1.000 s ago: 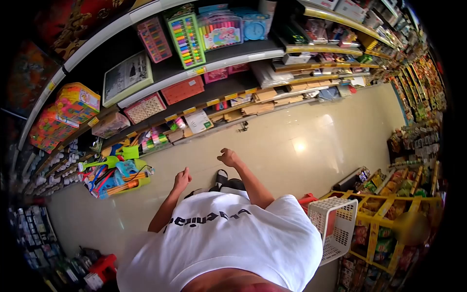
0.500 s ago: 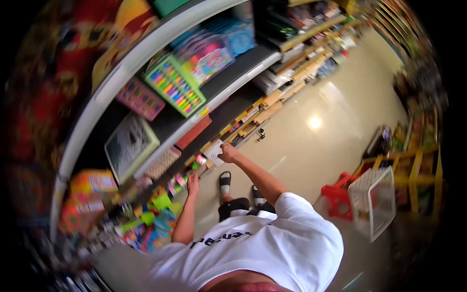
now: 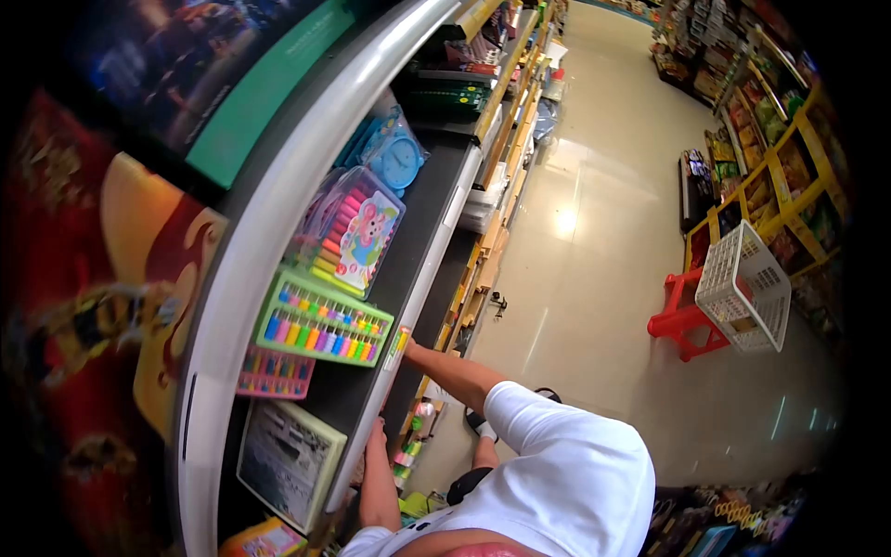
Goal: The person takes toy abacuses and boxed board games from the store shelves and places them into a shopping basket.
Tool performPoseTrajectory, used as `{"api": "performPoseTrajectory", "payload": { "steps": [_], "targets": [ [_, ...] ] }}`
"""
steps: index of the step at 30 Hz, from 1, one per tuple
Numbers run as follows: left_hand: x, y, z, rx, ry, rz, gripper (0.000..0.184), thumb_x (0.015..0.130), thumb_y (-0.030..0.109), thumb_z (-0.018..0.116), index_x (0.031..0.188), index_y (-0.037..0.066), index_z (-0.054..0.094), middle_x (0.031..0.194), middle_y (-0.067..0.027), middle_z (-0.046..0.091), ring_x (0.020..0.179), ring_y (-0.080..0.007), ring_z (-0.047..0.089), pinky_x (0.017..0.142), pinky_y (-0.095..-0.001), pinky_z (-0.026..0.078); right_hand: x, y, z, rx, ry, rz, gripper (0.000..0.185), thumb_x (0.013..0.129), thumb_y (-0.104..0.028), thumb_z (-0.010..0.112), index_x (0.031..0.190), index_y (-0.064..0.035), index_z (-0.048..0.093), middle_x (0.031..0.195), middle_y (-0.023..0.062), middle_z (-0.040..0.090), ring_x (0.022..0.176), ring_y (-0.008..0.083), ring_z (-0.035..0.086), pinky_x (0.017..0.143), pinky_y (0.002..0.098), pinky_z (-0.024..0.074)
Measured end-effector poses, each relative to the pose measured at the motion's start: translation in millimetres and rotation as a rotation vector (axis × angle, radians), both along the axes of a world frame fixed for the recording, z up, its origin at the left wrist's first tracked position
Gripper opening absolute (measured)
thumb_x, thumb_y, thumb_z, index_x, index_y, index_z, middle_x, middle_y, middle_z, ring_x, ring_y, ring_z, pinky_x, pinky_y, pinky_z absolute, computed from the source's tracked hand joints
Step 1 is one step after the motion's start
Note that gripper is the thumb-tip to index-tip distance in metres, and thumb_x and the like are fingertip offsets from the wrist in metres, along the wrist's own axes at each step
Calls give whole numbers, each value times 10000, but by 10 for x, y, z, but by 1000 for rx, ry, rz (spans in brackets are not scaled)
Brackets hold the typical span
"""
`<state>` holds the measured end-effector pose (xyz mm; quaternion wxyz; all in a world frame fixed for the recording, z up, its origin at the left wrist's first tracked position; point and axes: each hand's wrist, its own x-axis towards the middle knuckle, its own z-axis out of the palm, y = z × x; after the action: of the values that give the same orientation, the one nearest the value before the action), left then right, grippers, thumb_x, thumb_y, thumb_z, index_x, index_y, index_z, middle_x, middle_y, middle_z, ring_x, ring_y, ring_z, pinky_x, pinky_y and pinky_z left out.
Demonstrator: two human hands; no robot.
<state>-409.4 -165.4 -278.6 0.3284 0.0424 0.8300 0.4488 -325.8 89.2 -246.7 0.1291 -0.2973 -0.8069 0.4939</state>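
My right hand (image 3: 409, 351) is at the front edge of the grey shelf (image 3: 429, 215), close to a yellow price tag; most of its fingers are hidden by the shelf lip. Lower down, my left hand (image 3: 376, 434) is against the same shelf edge, beside the framed picture (image 3: 290, 461), its fingers also largely out of sight. A green-framed bead abacus (image 3: 325, 320) lies on the shelf above my hands, with a pink one (image 3: 276, 373) under it. Behind them stand a pack of colored markers (image 3: 357, 237) and a blue clock-like toy (image 3: 394, 160).
A white plastic basket (image 3: 745, 288) rests on a red stool (image 3: 682, 316) to the right. Yellow racks (image 3: 789, 200) of packaged goods line the far right. Lower shelves with wooden edges run along the tiled floor (image 3: 594, 251). A small black object (image 3: 499, 302) lies on the floor.
The view has turned and come close to the shelf. Both hands have moved from over the floor to the shelf's front edge, and the basket now appears farther right.
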Motion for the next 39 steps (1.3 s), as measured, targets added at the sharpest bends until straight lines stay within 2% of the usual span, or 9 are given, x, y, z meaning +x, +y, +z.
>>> {"api": "performPoseTrajectory", "payload": {
  "steps": [2, 14, 17, 20, 23, 24, 28, 34, 39],
  "targets": [
    [-317, -170, -492, -108, 250, -151, 304, 912, 289, 378, 1101, 94, 514, 881, -72, 586, 520, -154, 517, 379, -298, 394, -168, 29, -88, -55, 36, -44, 407, 802, -252, 512, 1120, 1, 490, 1060, 210, 560, 986, 339, 551, 840, 364, 456],
    [-358, 58, -145, 89, -232, 307, 324, 891, 354, 444, 1081, 102, 514, 808, -39, 513, 541, -127, 467, 438, -249, 394, -391, -200, -560, -221, 245, -313, 395, 818, -193, 495, 1151, 11, 443, 1100, 242, 505, 1014, 363, 516, 866, 373, 435],
    [-69, 68, 107, 89, -219, 334, 337, 883, 376, 464, 1075, 103, 514, 786, -28, 489, 562, -117, 457, 480, -239, 399, -320, -328, -639, 152, 3, -449, 404, 809, -194, 512, 1146, 15, 439, 1089, 275, 473, 1002, 397, 505, 857, 399, 437],
    [237, 22, 417, 74, -183, 260, 426, 866, 439, 495, 1109, 89, 480, 819, -27, 474, 712, -123, 470, 689, -254, 415, 497, -541, 492, -234, 20, -682, 401, 801, -236, 525, 1114, 7, 460, 1086, 221, 463, 954, 386, 501, 887, 395, 406],
    [583, -103, 537, 73, -122, 384, 488, 855, 455, 512, 1156, 80, 431, 950, -78, 481, 816, -173, 489, 746, -282, 421, 1026, -802, 715, -211, 128, -849, 408, 760, -221, 589, 1052, 32, 459, 1023, 228, 443, 973, 393, 472, 851, 409, 408],
    [879, -1, 962, 32, -140, 390, 486, 858, 400, 510, 1188, 65, 385, 1081, -117, 451, 895, -229, 500, 783, -304, 429, 1190, -884, 719, -177, 127, -890, 403, 746, -215, 598, 1042, 24, 465, 1001, 221, 444, 959, 381, 468, 846, 405, 404],
    [1325, -155, 921, -20, -297, 236, 330, 847, 249, 452, 1100, 38, 435, 1027, -110, 490, 846, -211, 507, 733, -343, 442, 2019, -1194, 575, -86, 156, -1038, 393, 685, -209, 612, 991, 9, 498, 925, 205, 472, 923, 347, 470, 821, 401, 403],
    [2237, -41, 970, -13, -639, 26, 172, 846, 106, 474, 994, 67, 552, 914, -55, 573, 813, -173, 543, 696, -282, 442, 3617, -1534, 652, -133, 63, -1323, 389, 648, -225, 622, 945, 12, 537, 904, 197, 538, 884, 335, 519, 799, 406, 427],
    [3118, 255, 1046, 7, -729, -284, 126, 825, 67, 536, 950, 66, 546, 898, -52, 578, 803, -165, 553, 688, -273, 459, 4979, -1789, 840, -375, 51, -1639, 342, 625, -174, 643, 883, 21, 532, 848, 171, 580, 799, 286, 577, 717, 370, 472]
  ]
}}
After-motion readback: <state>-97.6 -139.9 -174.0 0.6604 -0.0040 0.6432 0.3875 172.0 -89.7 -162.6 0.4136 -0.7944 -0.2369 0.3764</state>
